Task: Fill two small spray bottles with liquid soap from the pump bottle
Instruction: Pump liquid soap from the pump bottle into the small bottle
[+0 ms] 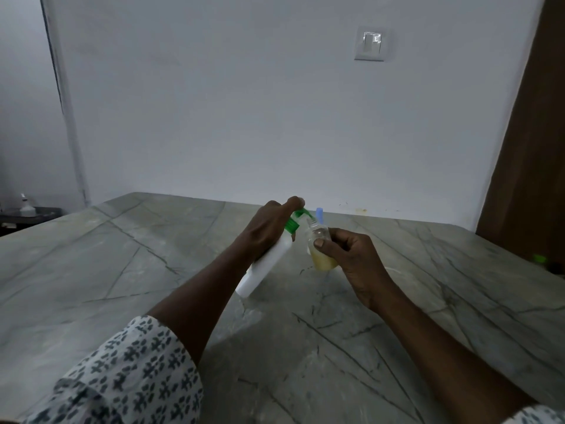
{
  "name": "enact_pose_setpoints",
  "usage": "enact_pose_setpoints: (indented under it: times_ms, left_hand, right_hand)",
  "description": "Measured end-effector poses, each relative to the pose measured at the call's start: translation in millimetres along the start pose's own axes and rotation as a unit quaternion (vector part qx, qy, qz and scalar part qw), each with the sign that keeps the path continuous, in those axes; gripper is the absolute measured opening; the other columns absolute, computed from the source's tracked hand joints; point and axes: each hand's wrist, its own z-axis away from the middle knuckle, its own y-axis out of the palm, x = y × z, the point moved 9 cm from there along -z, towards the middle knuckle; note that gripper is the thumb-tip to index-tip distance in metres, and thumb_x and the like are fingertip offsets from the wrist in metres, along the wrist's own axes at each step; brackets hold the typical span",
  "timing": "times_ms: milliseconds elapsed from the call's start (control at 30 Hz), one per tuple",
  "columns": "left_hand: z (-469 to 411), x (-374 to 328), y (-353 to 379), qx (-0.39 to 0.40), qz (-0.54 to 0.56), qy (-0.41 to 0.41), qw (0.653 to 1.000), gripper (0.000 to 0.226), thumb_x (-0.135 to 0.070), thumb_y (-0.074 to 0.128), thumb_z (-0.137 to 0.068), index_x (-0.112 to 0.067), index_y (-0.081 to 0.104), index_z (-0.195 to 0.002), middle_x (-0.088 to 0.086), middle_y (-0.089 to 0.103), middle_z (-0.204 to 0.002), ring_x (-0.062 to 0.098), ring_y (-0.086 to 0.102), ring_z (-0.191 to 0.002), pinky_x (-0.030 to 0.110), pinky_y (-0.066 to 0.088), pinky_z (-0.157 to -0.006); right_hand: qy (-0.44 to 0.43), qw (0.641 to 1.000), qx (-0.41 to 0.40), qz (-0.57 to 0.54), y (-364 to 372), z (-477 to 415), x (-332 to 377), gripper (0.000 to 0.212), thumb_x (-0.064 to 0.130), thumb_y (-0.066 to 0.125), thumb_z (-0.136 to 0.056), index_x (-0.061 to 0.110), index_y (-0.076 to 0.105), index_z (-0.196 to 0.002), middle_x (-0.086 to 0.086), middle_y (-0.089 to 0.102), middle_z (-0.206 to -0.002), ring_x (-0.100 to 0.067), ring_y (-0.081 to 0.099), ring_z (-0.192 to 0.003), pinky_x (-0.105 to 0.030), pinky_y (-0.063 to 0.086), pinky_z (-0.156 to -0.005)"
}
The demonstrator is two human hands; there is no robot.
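Observation:
My left hand (pixel 269 228) grips the white pump bottle (pixel 264 270), tilted to the right, with a finger on its green pump head (pixel 298 218). The green nozzle points at the open neck of a small clear spray bottle (pixel 319 246). That small bottle is about half full of yellowish soap and my right hand (pixel 351 255) holds it upright just above the table. A pale blue cap or second small bottle (pixel 319 214) shows behind the two, mostly hidden.
The grey veined stone table (pixel 153 270) reaches to a white wall. A green object (pixel 539 258) lies at the far right edge. A dark shelf with a small bottle (pixel 26 208) sits at the far left. A brown door (pixel 532 133) stands to the right.

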Motion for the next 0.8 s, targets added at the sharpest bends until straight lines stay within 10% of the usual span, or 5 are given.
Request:
enact_pose_setpoints:
  times_ms: [800]
  left_hand:
    - [0.4,1.1,4.2,0.017,-0.006,-0.013,1.0,0.061,-0.059,0.049,-0.09,-0.006,0.07,-0.071,0.008,0.067,-0.063,0.015,0.06,-0.052,0.028,0.048,-0.063]
  right_hand:
    - [0.007,1.0,-0.006,0.004,-6.8,-2.6,-3.8,0.023,0.013,0.067,-0.087,0.008,0.072,-0.108,-0.006,0.075,-0.1,-0.014,0.069,-0.087,-0.027,0.054,-0.08]
